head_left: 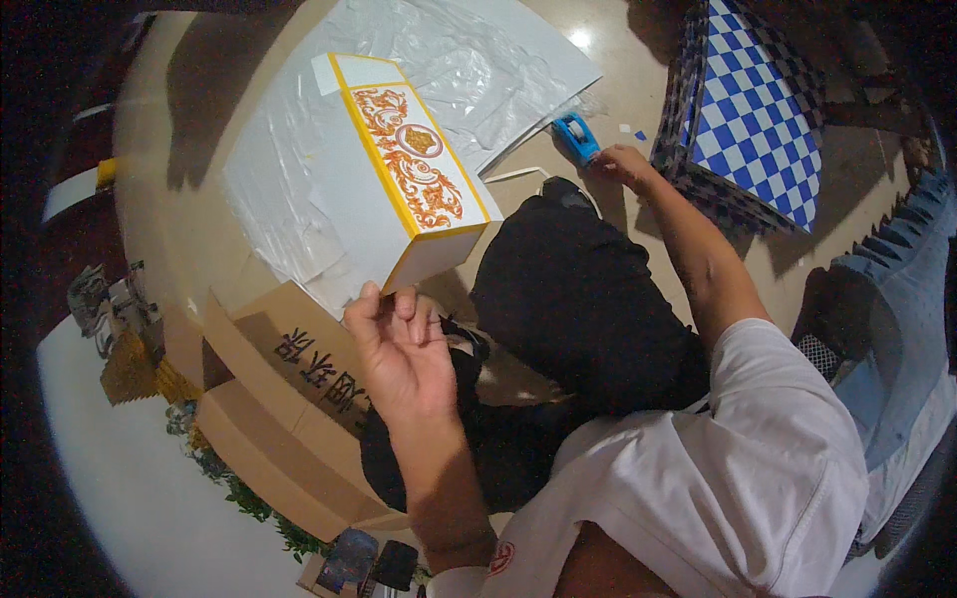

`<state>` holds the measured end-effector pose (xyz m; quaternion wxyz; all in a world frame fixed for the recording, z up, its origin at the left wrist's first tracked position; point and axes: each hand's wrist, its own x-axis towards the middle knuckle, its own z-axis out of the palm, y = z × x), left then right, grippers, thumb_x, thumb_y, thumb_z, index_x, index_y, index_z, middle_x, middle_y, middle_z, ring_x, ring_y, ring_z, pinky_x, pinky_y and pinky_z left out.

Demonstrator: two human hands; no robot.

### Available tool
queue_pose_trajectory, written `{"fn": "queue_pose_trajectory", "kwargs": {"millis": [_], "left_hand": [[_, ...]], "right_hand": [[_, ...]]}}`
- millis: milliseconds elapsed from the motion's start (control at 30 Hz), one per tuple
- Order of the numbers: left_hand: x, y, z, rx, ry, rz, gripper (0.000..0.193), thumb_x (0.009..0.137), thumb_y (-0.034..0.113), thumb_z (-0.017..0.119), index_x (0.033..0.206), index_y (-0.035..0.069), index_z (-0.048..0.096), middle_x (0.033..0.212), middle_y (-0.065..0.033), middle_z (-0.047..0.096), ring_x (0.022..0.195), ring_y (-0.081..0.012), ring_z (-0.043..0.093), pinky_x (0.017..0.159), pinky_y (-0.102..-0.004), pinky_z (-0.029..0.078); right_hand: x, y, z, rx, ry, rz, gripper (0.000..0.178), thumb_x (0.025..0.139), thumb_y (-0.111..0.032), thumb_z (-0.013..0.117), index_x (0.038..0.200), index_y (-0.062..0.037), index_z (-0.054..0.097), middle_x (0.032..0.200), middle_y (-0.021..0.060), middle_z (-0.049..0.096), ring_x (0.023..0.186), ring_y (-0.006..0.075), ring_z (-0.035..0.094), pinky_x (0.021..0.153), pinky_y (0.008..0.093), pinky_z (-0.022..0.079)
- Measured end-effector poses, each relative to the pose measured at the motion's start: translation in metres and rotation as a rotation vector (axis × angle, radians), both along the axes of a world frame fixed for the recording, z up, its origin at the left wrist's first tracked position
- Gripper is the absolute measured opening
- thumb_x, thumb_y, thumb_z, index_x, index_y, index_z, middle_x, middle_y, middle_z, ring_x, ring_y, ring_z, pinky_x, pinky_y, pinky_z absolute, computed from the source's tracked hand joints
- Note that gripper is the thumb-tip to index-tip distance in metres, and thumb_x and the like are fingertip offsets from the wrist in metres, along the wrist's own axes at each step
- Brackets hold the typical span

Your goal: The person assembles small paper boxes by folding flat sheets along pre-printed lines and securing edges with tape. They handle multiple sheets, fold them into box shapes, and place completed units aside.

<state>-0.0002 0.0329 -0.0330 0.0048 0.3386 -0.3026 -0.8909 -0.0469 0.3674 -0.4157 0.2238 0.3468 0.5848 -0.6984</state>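
Note:
A white box [390, 164] with yellow edging and an orange scroll pattern lies before me on a sheet covered in clear plastic. My left hand [407, 354] is palm up at the box's near lower corner. Its fingers are curled toward the thumb; whatever they may pinch is too small to make out. Farther off to the right, my right hand [625, 167] grips the near end of a blue tape dispenser [575, 138], which rests on the floor beside the sheet's edge.
Blue-and-white checkered panels [758, 110] stand at the right. An open cardboard carton [269, 439] sits by my left knee, with greenery [249, 498] behind it. The plastic-covered white sheet [284, 199] spreads under the box. Denim-blue fabric [892, 299] lies at the far right.

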Motion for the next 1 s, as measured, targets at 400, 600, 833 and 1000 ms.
{"fn": "queue_pose_trajectory", "kwargs": {"millis": [400, 600, 833, 1000], "left_hand": [[-0.007, -0.004, -0.007, -0.079, -0.007, 0.029, 0.011, 0.087, 0.007, 0.061, 0.085, 0.003, 0.051, 0.076, -0.0070, 0.051, 0.067, -0.0149, 0.047, 0.050, -0.0230, 0.037], [-0.007, -0.003, -0.006, -0.275, 0.012, 0.036, 0.012, 0.087, 0.010, 0.063, 0.088, 0.003, 0.053, 0.078, -0.0058, 0.054, 0.069, -0.0138, 0.051, 0.053, -0.0228, 0.041], [-0.019, 0.010, 0.001, -0.501, 0.057, 0.120, 0.012, 0.092, 0.018, 0.058, 0.087, 0.007, 0.057, 0.075, -0.0005, 0.055, 0.066, -0.0074, 0.047, 0.061, -0.0218, 0.037], [-0.011, 0.005, 0.002, -0.654, 0.193, 0.096, 0.012, 0.092, 0.014, 0.057, 0.085, 0.004, 0.058, 0.072, -0.0017, 0.055, 0.060, -0.0071, 0.045, 0.058, -0.0215, 0.037]], "right_hand": [[0.024, -0.011, -0.038, -0.305, 0.093, -0.190, 0.019, 0.094, -0.017, 0.053, 0.085, -0.0008, 0.055, 0.073, 0.0076, 0.059, 0.060, 0.0166, 0.054, 0.056, 0.0276, 0.048], [0.034, -0.023, -0.068, 0.170, -0.061, 0.023, 0.014, 0.092, -0.018, 0.055, 0.090, -0.0044, 0.058, 0.070, 0.0057, 0.060, 0.060, 0.0154, 0.057, 0.055, 0.0286, 0.047], [-0.003, -0.048, 0.035, 0.029, 0.206, 0.047, 0.017, 0.092, -0.016, 0.060, 0.105, -0.0064, 0.055, 0.079, 0.0037, 0.058, 0.066, 0.0103, 0.053, 0.057, 0.0233, 0.042], [-0.048, -0.128, 0.269, -0.122, 0.745, 0.201, 0.045, 0.090, -0.008, 0.060, 0.133, -0.0099, 0.047, 0.082, 0.0014, 0.061, 0.068, 0.0060, 0.049, 0.061, 0.0203, 0.040]]}}
